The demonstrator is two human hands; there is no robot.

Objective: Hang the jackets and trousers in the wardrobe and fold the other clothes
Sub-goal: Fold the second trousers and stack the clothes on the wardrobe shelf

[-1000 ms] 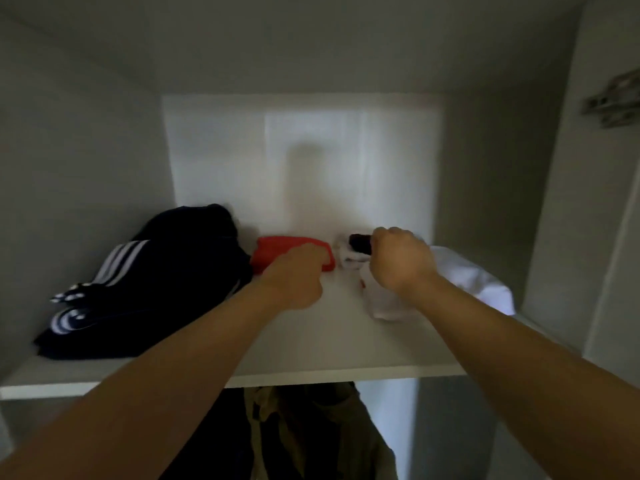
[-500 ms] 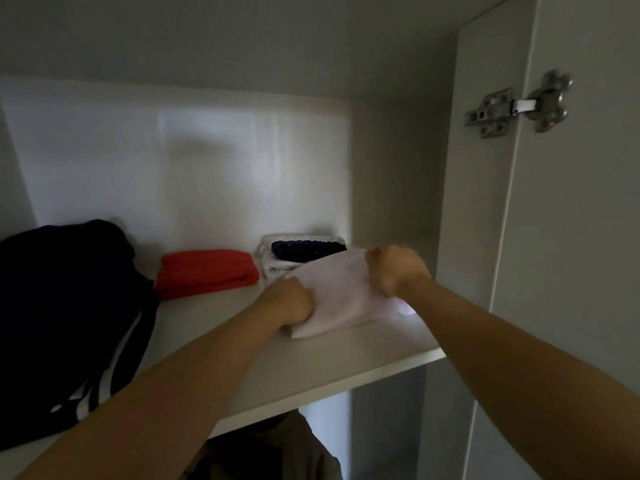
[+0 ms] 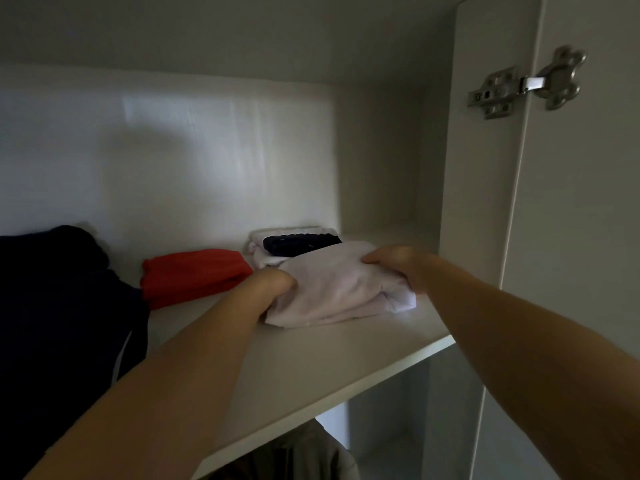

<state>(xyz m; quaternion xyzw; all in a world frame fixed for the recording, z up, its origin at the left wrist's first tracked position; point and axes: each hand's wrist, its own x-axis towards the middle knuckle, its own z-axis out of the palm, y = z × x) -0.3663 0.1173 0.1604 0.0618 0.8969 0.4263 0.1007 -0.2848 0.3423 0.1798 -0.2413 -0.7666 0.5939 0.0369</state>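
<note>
Shelf [image 3: 311, 358]: pale white board, dimly lit, its front edge slanting across the lower view and rising to the right.
Door [image 3: 588, 237]: white, stood open at the far right, nearest the camera.
Hinge [image 3: 526, 84]: bare metal, high up, joined the door to the side panel [image 3: 478, 202].
Back panel [image 3: 173, 161]: white, carried a soft patch of light and a grey shadow in the middle.
Top panel [image 3: 242, 29]: grey and plain, closed the compartment overhead.
Hanging garment [image 3: 311, 455]: drab cloth under the shelf; only its top showed, too dark to tell more.
Dark pile [image 3: 62, 323]: navy clothing heaped at the left end of the shelf, with a thin pale line on it.
In the way: the left forearm crossed the shelf's front edge and hid part of the dark pile; the right forearm covered the foot of the side panel and the door.
Left hand [image 3: 273, 285]: fingers curled over the left edge of the white garment [image 3: 332, 289], gripping it.
Right hand [image 3: 398, 268]: thumb on top and fingers wrapped round the right edge of the same garment, gripping it.
White garment: folded, lay flat on the shelf toward its right end, held between both hands.
Red garment [image 3: 194, 275]: folded, just left of the white one, between it and the dark pile.
White-and-navy bundle [image 3: 294, 242]: folded, directly behind the white garment, near the back panel; whether the two touched could not be told.
</note>
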